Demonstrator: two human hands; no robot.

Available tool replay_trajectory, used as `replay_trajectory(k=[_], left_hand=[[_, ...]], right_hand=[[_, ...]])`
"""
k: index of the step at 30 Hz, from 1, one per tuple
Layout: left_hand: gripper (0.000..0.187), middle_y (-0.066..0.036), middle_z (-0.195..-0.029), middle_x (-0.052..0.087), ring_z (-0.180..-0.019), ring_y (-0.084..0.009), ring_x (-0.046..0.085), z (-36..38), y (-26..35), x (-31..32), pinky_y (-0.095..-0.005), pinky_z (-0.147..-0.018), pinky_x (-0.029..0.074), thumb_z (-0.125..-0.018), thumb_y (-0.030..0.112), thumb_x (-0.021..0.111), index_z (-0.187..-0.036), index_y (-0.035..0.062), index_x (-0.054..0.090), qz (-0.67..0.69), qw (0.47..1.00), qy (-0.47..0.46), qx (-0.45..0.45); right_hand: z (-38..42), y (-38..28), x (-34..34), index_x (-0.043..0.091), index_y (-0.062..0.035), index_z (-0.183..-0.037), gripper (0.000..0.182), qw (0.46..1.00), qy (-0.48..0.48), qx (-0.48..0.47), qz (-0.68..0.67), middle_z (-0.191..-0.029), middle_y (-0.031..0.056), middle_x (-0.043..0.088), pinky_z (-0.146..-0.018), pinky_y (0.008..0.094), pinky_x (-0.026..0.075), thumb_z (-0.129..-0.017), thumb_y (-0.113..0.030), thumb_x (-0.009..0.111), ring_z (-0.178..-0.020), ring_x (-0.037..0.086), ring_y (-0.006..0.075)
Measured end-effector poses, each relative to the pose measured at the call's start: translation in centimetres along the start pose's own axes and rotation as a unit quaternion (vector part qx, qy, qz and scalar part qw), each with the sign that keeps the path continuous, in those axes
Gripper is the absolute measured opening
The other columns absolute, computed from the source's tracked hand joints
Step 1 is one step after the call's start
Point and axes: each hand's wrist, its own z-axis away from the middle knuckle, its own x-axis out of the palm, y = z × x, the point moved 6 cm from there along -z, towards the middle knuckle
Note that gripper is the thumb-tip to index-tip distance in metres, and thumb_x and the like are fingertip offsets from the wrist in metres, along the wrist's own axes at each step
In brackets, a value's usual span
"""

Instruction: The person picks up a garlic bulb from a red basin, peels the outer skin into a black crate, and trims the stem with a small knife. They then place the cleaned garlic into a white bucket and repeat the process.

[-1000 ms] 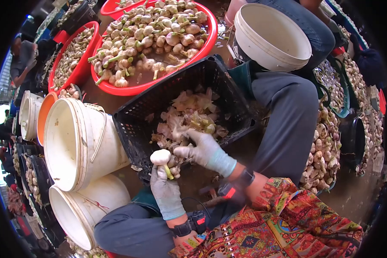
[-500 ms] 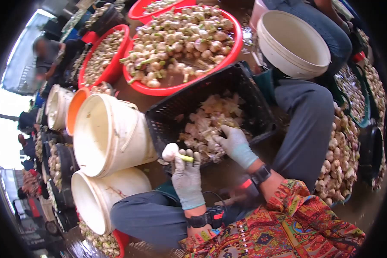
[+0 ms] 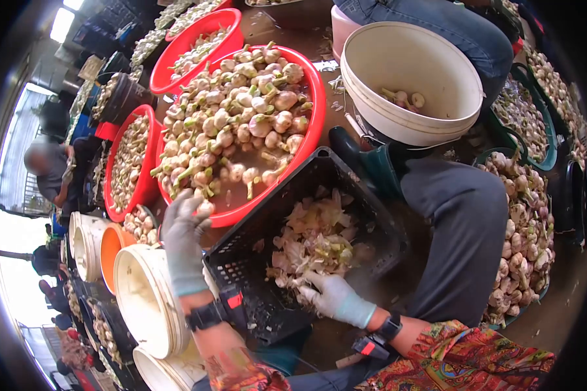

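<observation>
My left hand [image 3: 186, 238], in a pale glove, reaches over the near-left edge of a red basin [image 3: 316, 124] heaped with garlic bulbs [image 3: 225, 127]. Its fingers are curled close to a bulb at the rim, and whether they grip it is unclear. My right hand [image 3: 339, 300], gloved too, is low in the black crate [image 3: 319, 166], with its fingertips at the pile of garlic skins [image 3: 313, 244]. What those fingers hold, if anything, is hidden.
White buckets [image 3: 143, 300] and an orange one [image 3: 116, 251] stand at the left. A large white bucket [image 3: 414, 78] holds a few bulbs beside a seated person's leg [image 3: 456, 29]. More garlic [image 3: 518, 241] is heaped at the right. Another person [image 3: 52, 169] sits far left.
My left hand has moved up and left to the red basin, and the bulb with a green stem is no longer seen in it. The view has shifted. Bulbs now show in the large white bucket.
</observation>
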Motion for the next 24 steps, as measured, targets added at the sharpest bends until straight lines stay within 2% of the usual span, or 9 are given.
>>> replay_trajectory(k=[3, 5, 10, 11, 15, 16, 18, 21, 24], left_hand=[[0.060, -0.013, -0.089, 0.063, -0.049, -0.0137, 0.057, -9.8, -10.0, 2.0, -0.0243, -0.041, 0.044, -0.081, 0.011, 0.065, -0.131, -0.0106, 0.039, -0.274, 0.943, -0.089, -0.169], [0.070, -0.011, -0.074, 0.061, -0.047, -0.0167, 0.058, -12.5, -14.0, 3.1, -0.0269, -0.038, 0.045, -0.078, 0.008, 0.070, -0.134, -0.0093, 0.031, -0.377, 0.887, -0.079, -0.253], [0.037, -0.007, -0.057, 0.058, -0.045, -0.0156, 0.057, -15.1, -16.7, 5.2, -0.0253, -0.037, 0.044, -0.074, -0.002, 0.070, -0.108, -0.0049, 0.054, -0.337, 0.878, -0.167, -0.296], [0.037, -0.007, -0.061, 0.060, -0.044, -0.0139, 0.056, -14.4, -15.1, 5.5, -0.0243, -0.038, 0.044, -0.076, -0.003, 0.066, -0.111, -0.0030, 0.053, -0.304, 0.899, -0.145, -0.279], [0.037, -0.010, -0.094, 0.063, -0.068, -0.0146, 0.062, -7.9, -8.5, 5.3, -0.0236, -0.055, 0.051, -0.084, 0.006, 0.060, -0.119, 0.0022, 0.050, -0.124, 0.969, -0.151, -0.152], [0.036, -0.011, -0.099, 0.062, -0.073, -0.0155, 0.063, -4.9, -7.1, 5.5, -0.0244, -0.059, 0.053, -0.086, 0.011, 0.061, -0.120, 0.0035, 0.050, -0.063, 0.977, -0.151, -0.139], [0.058, -0.017, -0.103, 0.062, -0.077, -0.0210, 0.064, 0.7, -7.4, 4.4, -0.0279, -0.062, 0.054, -0.090, 0.052, 0.056, -0.119, 0.0018, 0.052, 0.128, 0.973, -0.140, -0.130], [0.074, -0.022, -0.103, 0.063, -0.070, -0.0221, 0.060, 8.8, -8.7, 3.0, -0.0272, -0.055, 0.048, -0.088, 0.067, 0.042, -0.111, -0.0023, 0.058, 0.242, 0.950, -0.086, -0.177], [0.052, -0.019, -0.111, 0.060, -0.075, -0.0209, 0.058, 15.9, -9.5, 2.1, -0.0281, -0.061, 0.046, -0.097, 0.040, 0.047, -0.126, -0.0033, 0.048, 0.408, 0.899, 0.003, -0.162]], right_hand=[[-0.7, 1.6, -0.6, 0.058, -0.0033, -0.091, 0.019, 0.996, -0.027, 0.073, -0.039, -0.080, 0.0206, 0.059, -0.069, 0.0452, 0.047, -0.089, -0.022, 0.058, -0.079, 0.059, 0.0396], [-1.5, 1.1, -1.4, 0.058, -0.0036, -0.092, 0.019, 0.996, -0.007, 0.076, -0.051, -0.080, 0.0205, 0.059, -0.069, 0.0449, 0.047, -0.089, -0.022, 0.058, -0.078, 0.059, 0.0395], [-2.5, 2.3, -1.8, 0.059, -0.0036, -0.094, 0.020, 0.983, 0.010, 0.125, -0.137, -0.079, 0.0199, 0.060, -0.068, 0.0437, 0.047, -0.090, -0.023, 0.057, -0.077, 0.059, 0.0394], [-2.6, 2.1, -2.3, 0.060, -0.0011, -0.101, 0.024, 0.987, -0.007, 0.131, -0.097, -0.080, 0.0161, 0.065, -0.070, 0.0377, 0.049, -0.091, -0.022, 0.056, -0.078, 0.065, 0.0317], [-2.2, 0.8, -3.3, 0.059, -0.0010, -0.102, 0.024, 0.978, 0.006, 0.137, -0.158, -0.079, 0.0148, 0.066, -0.070, 0.0362, 0.050, -0.092, -0.023, 0.055, -0.075, 0.065, 0.0286], [-2.1, 0.2, -3.4, 0.058, -0.0020, -0.110, 0.032, 0.971, -0.016, 0.128, -0.202, -0.088, 0.0164, 0.066, -0.069, 0.0385, 0.050, -0.094, -0.029, 0.054, -0.078, 0.065, 0.0342], [-1.6, -1.0, -4.1, 0.057, -0.0018, -0.116, 0.037, 0.989, 0.005, 0.047, -0.141, -0.093, 0.0180, 0.067, -0.071, 0.0384, 0.051, -0.095, -0.032, 0.052, -0.082, 0.065, 0.0350], [-0.4, -2.6, -4.1, 0.050, -0.0042, -0.128, 0.039, 0.992, 0.000, 0.012, -0.122, -0.098, 0.0222, 0.065, -0.069, 0.0451, 0.050, -0.096, -0.027, 0.048, -0.081, 0.063, 0.0404], [1.2, -5.0, -3.6, 0.045, -0.0084, -0.135, 0.044, 0.987, 0.029, -0.134, -0.082, -0.088, 0.0223, 0.065, -0.066, 0.0467, 0.049, -0.095, -0.026, 0.049, -0.074, 0.062, 0.0411]])
